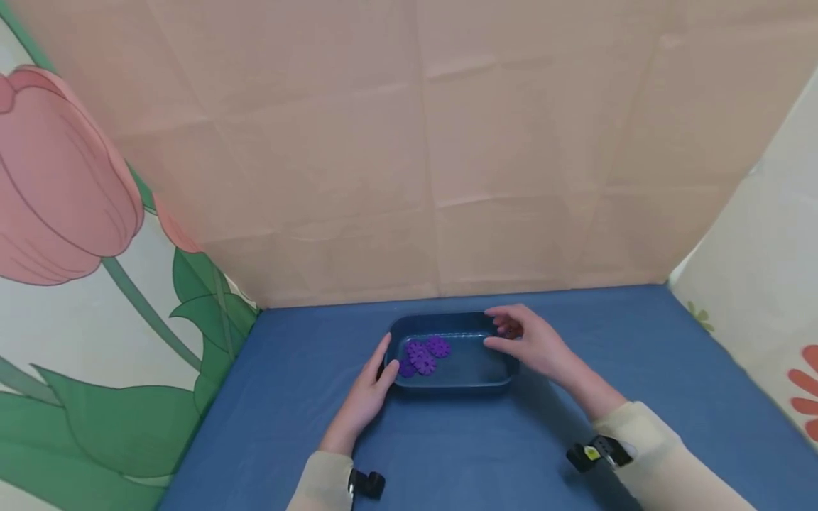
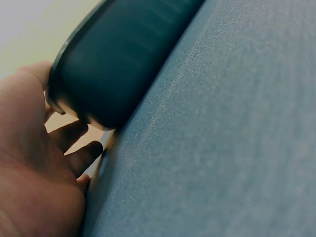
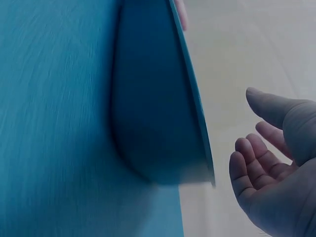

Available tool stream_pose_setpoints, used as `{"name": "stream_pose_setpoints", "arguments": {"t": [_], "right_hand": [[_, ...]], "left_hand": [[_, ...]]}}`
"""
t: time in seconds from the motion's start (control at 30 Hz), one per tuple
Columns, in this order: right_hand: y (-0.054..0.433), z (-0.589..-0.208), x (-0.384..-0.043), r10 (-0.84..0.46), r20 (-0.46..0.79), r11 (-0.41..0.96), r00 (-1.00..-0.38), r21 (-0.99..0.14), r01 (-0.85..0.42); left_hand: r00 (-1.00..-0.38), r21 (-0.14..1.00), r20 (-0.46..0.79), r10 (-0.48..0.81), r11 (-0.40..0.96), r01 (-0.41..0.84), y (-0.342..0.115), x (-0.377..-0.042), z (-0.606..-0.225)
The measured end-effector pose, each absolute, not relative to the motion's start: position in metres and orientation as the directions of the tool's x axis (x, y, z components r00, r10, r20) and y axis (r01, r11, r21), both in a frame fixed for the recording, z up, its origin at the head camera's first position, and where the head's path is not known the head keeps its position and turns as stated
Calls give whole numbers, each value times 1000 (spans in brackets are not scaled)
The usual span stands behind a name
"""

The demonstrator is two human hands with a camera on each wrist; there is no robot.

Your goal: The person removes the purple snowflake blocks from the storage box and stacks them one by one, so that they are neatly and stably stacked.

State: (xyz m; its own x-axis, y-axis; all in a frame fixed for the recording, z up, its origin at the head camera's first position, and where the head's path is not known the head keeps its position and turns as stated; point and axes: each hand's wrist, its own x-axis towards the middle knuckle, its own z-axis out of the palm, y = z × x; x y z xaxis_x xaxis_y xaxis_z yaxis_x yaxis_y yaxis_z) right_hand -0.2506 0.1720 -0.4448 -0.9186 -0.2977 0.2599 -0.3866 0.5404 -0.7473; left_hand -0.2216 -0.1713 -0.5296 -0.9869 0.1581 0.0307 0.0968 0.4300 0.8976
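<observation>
A dark blue rectangular tray (image 1: 460,389) stands on the blue tabletop, with several purple flower-shaped discs (image 1: 423,360) bunched in its left half. My left hand (image 1: 366,399) grips the tray's left end, the thumb at the rim's front corner and the fingers along the outer side. In the left wrist view, that hand (image 2: 37,153) wraps the end of the tray (image 2: 113,64). Over the tray's right end is my right hand (image 1: 533,344), fingers loosely bent and apart from the thumb. The right wrist view shows this hand (image 3: 276,168) beside the tray (image 3: 153,98), a gap between them and nothing held.
Blue cloth (image 1: 287,397) covers the table. A beige sheet (image 1: 409,177) hangs behind its back edge. To the left is a panel with a printed pink tulip (image 1: 64,177); to the right, a white panel (image 1: 760,270). Each wrist wears a small black camera (image 1: 367,485).
</observation>
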Motion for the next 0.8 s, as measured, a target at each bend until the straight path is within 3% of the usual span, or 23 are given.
{"name": "stream_pose_setpoints", "arguments": {"t": [0.33,0.8], "right_hand": [[123,-459,-264,-338,192,502,-921,-791,-350],[91,-484,-286,-361,117,598,-925,-733,-325]], "left_hand": [[-986,891,36,161,441,104,-171,-222,-530],[-990,892,37,134,442,93,-170,-223,-531]]}}
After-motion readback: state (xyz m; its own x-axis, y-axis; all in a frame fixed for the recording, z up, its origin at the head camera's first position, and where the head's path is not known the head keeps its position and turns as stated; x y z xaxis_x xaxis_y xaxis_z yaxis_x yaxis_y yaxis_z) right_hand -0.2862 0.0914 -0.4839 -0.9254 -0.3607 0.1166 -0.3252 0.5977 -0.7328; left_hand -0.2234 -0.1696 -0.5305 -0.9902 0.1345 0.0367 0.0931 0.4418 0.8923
